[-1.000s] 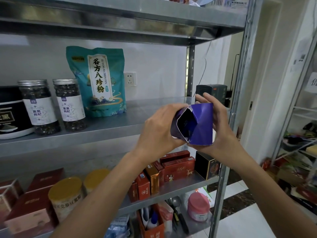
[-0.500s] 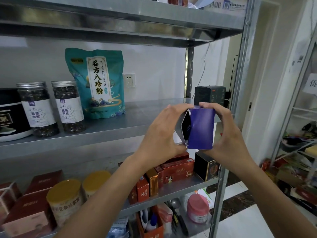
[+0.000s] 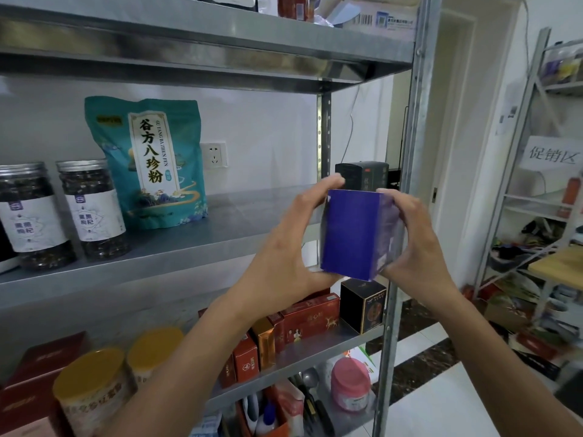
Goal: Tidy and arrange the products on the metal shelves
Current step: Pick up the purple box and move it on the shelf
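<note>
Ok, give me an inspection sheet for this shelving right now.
Surface: grey metal middle shelf, bare between a teal printed pouch and a small black box.
Job's things: purple cardboard box, held in the air before the shelf edge.
Clutter: two clear silver-lidded jars; red cartons and yellow-lidded tubs one shelf below.
Hands: left hand and right hand both grip the box.
Cables: thin cable down the wall by the rear post.
Surroundings: second metal rack with paper sign, at right.
</note>
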A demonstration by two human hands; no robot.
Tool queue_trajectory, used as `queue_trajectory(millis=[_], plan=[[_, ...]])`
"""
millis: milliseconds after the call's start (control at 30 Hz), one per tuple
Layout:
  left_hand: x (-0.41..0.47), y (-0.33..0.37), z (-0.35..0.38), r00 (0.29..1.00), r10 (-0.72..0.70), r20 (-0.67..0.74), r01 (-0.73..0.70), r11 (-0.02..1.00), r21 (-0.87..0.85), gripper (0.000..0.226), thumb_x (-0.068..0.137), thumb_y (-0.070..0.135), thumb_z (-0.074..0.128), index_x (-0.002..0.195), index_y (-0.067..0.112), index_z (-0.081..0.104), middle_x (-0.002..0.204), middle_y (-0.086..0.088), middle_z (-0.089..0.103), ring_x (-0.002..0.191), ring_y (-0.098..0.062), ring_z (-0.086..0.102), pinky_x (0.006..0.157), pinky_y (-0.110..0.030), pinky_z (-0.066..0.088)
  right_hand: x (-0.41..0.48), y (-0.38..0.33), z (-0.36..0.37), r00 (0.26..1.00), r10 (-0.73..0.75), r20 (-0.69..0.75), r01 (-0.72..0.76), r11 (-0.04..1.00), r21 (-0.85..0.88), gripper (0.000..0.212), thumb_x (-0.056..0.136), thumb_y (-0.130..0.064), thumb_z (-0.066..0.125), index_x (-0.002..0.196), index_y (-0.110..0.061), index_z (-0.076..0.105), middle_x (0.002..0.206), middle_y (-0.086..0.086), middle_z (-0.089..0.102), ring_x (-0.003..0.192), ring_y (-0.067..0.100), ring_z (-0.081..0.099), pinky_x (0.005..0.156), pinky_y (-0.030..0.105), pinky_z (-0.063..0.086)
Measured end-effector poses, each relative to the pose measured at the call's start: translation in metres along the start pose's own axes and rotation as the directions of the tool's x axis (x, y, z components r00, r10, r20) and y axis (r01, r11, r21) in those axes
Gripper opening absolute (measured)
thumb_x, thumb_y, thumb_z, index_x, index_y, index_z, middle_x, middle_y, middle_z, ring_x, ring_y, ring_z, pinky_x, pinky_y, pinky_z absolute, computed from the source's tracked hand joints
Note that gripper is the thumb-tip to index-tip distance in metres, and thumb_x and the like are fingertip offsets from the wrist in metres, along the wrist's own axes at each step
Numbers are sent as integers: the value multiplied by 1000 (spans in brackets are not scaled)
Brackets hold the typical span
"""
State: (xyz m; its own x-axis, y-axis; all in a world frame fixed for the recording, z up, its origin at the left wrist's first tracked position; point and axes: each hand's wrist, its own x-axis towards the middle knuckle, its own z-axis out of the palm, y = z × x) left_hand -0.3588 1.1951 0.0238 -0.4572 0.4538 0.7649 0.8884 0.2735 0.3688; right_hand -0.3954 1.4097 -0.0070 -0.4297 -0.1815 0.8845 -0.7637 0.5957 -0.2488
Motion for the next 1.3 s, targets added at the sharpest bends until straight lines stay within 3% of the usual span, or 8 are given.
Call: queue_trajectory(millis=[200, 333, 533, 733, 833, 967, 1133, 1300], plan=[[3, 7, 14, 997, -60, 52, 65, 993, -100, 111, 66, 19, 89, 152, 19, 19, 158, 10, 24, 144, -8, 26, 118, -32, 28, -17, -15, -5, 933, 259, 248, -339, 865, 369, 67, 54, -80, 74, 110, -49, 54, 93, -31, 59, 86, -4, 60, 69, 9, 47], [4, 10, 33, 998, -46, 36, 51, 987, -152, 108, 65, 14, 90, 149, 13, 23, 152, 6, 33, 138, -12, 37, 110, -32, 40, -26, -17, 1, 907, 340, 250, -415, 825, 384, 73, 50, -86, 70, 104, -40, 53, 88, -27, 59, 81, -8, 58, 65, 11, 47], [1, 5, 55, 990, -32, -140, 20, 996, -85, 91, 60, 27, 88, 133, 29, 34, 128, 14, 47, 118, -3, 49, 96, -12, 42, -30, -18, -16, 918, 321, 233, -361, 920, 154, 78, 65, -63, 72, 131, -40, 36, 129, -13, 44, 118, 4, 47, 96, 18, 44], [5, 2, 77, 990, 65, -122, -54, 994, 90, 85, 62, 35, 83, 130, 25, 34, 127, 10, 40, 116, -7, 41, 92, -11, 37, -50, -41, -60, 836, 547, 27, -523, 782, 338, 45, 87, -12, 66, 124, -34, 56, 120, -15, 65, 112, 4, 62, 89, 22, 54], [4, -2, 88, 992, 73, -104, -58, 988, 142, 83, 63, 35, 82, 130, 24, 32, 126, 10, 38, 114, -3, 37, 92, -17, 36, -58, -71, -68, 833, 548, -77, -473, 777, 414, 36, 93, -23, 62, 128, -31, 55, 118, -16, 67, 108, 5, 65, 81, 17, 54], [4, -7, 105, 984, 119, -133, -86, 969, 233, 83, 64, 33, 87, 129, 19, 37, 123, 7, 41, 110, -9, 40, 88, -23, 44, -65, -92, -52, 865, 475, -164, -469, 880, 76, 69, 77, -53, 71, 137, -31, 45, 121, -25, 59, 104, -3, 64, 80, 10, 52], [5, -11, 120, 978, 165, -128, -126, 954, 271, 79, 67, 41, 81, 129, 14, 41, 123, -1, 49, 110, -10, 43, 91, -25, 43, -73, -79, -38, 903, 317, -290, -411, 834, -368, 66, 81, -24, 77, 139, -8, 50, 127, 6, 64, 104, 21, 66, 83, 16, 51], [7, -15, 118, 990, 118, -79, -106, 985, 135, 77, 71, 52, 68, 131, 17, 35, 126, 5, 41, 112, -2, 39, 92, -10, 40, -68, -80, -38, 879, 333, -342, -432, 859, -273, 54, 87, -32, 40, 135, -11, 55, 80, -10, 63, 72, 7, 57, 63, 9, 47]])
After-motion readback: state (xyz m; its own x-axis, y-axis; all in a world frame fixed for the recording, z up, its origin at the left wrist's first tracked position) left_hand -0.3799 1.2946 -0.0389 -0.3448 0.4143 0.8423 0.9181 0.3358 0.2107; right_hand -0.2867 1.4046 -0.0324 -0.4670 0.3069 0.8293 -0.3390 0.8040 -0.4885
